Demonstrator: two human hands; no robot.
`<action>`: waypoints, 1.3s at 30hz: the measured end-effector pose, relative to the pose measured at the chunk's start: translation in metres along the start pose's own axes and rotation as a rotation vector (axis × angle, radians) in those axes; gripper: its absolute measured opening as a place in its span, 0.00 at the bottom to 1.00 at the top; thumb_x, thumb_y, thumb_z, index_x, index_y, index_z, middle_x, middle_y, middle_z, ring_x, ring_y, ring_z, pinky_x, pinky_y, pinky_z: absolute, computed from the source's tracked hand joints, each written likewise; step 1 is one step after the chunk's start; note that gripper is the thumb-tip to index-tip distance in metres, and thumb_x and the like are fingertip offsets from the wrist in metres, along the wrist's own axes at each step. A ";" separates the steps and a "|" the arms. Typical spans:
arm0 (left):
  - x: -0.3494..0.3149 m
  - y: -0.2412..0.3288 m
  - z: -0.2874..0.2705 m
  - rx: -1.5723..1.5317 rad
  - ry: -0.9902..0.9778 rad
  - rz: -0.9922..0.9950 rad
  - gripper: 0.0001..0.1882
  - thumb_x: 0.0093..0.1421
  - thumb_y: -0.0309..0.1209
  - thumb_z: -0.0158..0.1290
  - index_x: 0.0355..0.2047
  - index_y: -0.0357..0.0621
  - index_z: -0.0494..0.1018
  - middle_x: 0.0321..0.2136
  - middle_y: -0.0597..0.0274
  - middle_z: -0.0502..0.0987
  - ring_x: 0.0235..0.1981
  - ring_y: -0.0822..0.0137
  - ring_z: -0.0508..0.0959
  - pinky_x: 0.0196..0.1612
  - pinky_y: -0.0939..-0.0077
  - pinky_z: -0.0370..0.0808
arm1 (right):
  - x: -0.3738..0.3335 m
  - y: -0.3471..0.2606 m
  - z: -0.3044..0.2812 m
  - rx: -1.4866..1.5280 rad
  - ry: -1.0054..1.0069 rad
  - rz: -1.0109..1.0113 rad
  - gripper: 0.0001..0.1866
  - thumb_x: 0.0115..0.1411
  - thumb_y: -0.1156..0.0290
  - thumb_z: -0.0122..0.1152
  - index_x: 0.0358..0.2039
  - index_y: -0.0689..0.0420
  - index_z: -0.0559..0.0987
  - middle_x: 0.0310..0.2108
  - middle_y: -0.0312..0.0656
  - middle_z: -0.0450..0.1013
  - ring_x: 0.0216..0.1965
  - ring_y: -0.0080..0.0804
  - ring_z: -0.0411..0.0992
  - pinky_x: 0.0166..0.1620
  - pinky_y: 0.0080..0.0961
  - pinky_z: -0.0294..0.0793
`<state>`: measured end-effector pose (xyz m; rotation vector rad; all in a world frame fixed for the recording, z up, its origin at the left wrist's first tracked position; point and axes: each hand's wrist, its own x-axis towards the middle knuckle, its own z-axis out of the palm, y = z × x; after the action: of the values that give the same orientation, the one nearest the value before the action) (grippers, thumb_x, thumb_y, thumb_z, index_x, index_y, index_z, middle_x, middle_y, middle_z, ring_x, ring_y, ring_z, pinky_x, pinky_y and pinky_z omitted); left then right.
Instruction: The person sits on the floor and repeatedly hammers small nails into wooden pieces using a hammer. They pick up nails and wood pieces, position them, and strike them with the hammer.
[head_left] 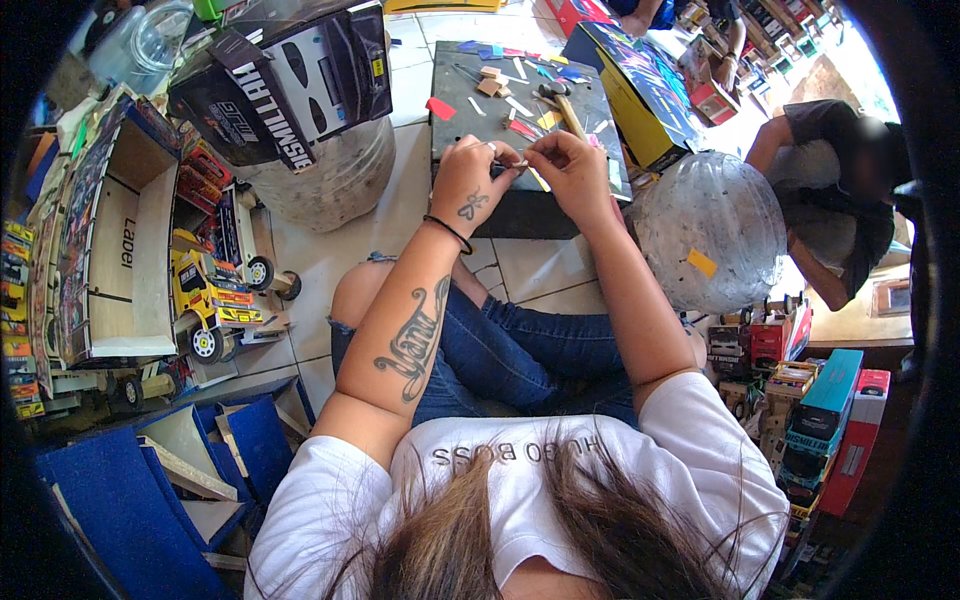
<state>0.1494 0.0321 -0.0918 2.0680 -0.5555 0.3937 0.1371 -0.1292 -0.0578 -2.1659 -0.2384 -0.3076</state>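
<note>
One head camera looks steeply down, close above the lap.

Your dark work board rested on the tiled floor, strewn with coloured paper scraps, wooden blocks and a hammer.

The person sits on the tiled floor with both hands raised over a dark square work surface. The left hand and the right hand meet at their fingertips and pinch a small thin pale piece between them. Coloured paper scraps and a wooden-handled tool lie on the surface. A yellow toy truck of painted wood stands at the left.
</note>
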 end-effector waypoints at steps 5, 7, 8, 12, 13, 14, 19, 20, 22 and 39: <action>0.000 0.001 -0.001 0.038 0.006 0.001 0.08 0.49 0.32 0.61 0.30 0.46 0.79 0.24 0.54 0.74 0.28 0.58 0.77 0.35 0.67 0.74 | 0.001 -0.001 0.000 0.030 -0.001 -0.006 0.05 0.51 0.77 0.64 0.29 0.65 0.78 0.22 0.39 0.76 0.25 0.19 0.73 0.29 0.17 0.71; 0.000 0.001 -0.001 0.020 -0.009 -0.020 0.08 0.49 0.32 0.61 0.30 0.46 0.79 0.25 0.54 0.74 0.28 0.58 0.77 0.36 0.66 0.73 | 0.001 -0.002 0.000 0.021 -0.005 0.012 0.05 0.52 0.77 0.64 0.29 0.65 0.78 0.23 0.39 0.76 0.25 0.18 0.73 0.29 0.17 0.71; 0.000 0.001 -0.001 0.022 -0.005 -0.013 0.08 0.49 0.32 0.61 0.30 0.46 0.79 0.25 0.54 0.75 0.29 0.58 0.77 0.36 0.66 0.73 | 0.001 -0.002 0.000 0.020 -0.007 0.020 0.05 0.52 0.77 0.64 0.29 0.65 0.78 0.23 0.39 0.76 0.25 0.18 0.73 0.29 0.17 0.71; 0.001 0.001 -0.001 0.007 -0.012 -0.031 0.08 0.48 0.31 0.62 0.31 0.45 0.79 0.25 0.53 0.75 0.29 0.58 0.77 0.36 0.67 0.74 | 0.001 -0.004 -0.001 -0.009 -0.019 0.031 0.05 0.52 0.77 0.64 0.29 0.65 0.78 0.23 0.39 0.76 0.25 0.18 0.72 0.29 0.17 0.71; 0.001 0.001 -0.001 0.002 -0.013 -0.035 0.08 0.48 0.31 0.62 0.31 0.45 0.79 0.25 0.53 0.75 0.29 0.58 0.77 0.36 0.67 0.74 | 0.001 -0.004 -0.002 -0.008 -0.020 0.029 0.05 0.52 0.77 0.64 0.29 0.65 0.78 0.23 0.39 0.76 0.25 0.18 0.72 0.29 0.17 0.71; 0.001 0.001 -0.001 0.006 -0.013 -0.031 0.09 0.48 0.31 0.62 0.31 0.45 0.79 0.25 0.53 0.75 0.29 0.58 0.77 0.36 0.67 0.74 | 0.001 -0.004 -0.002 -0.005 -0.023 0.028 0.05 0.52 0.77 0.64 0.29 0.65 0.78 0.23 0.39 0.76 0.25 0.18 0.72 0.29 0.17 0.72; 0.001 0.001 -0.001 0.006 -0.014 -0.030 0.08 0.48 0.31 0.62 0.30 0.44 0.79 0.25 0.53 0.75 0.29 0.58 0.78 0.35 0.68 0.74 | 0.001 -0.001 -0.002 0.008 -0.025 0.016 0.05 0.52 0.77 0.64 0.29 0.65 0.78 0.23 0.39 0.76 0.24 0.18 0.73 0.29 0.18 0.72; 0.001 0.002 -0.001 0.017 -0.013 -0.027 0.08 0.48 0.31 0.62 0.30 0.44 0.79 0.25 0.53 0.75 0.29 0.58 0.78 0.35 0.68 0.74 | 0.001 -0.001 -0.001 0.020 -0.024 0.006 0.06 0.52 0.76 0.64 0.29 0.64 0.78 0.23 0.39 0.76 0.24 0.19 0.73 0.29 0.18 0.72; 0.000 0.002 -0.002 0.007 -0.017 -0.022 0.08 0.48 0.31 0.61 0.30 0.45 0.79 0.26 0.53 0.75 0.30 0.58 0.77 0.36 0.67 0.74 | 0.001 0.000 0.000 -0.007 -0.023 -0.015 0.06 0.51 0.76 0.64 0.29 0.64 0.79 0.23 0.41 0.76 0.24 0.21 0.74 0.29 0.20 0.73; 0.000 -0.002 0.014 -0.073 0.100 0.082 0.05 0.51 0.29 0.58 0.25 0.40 0.77 0.25 0.56 0.78 0.31 0.57 0.76 0.36 0.67 0.72 | -0.020 0.001 -0.026 -0.155 0.056 0.025 0.13 0.50 0.72 0.68 0.37 0.59 0.79 0.32 0.36 0.72 0.31 0.21 0.70 0.32 0.18 0.68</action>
<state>0.1511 0.0208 -0.1004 1.9483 -0.5876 0.5147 0.1146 -0.1522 -0.0507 -2.3074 -0.1603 -0.3828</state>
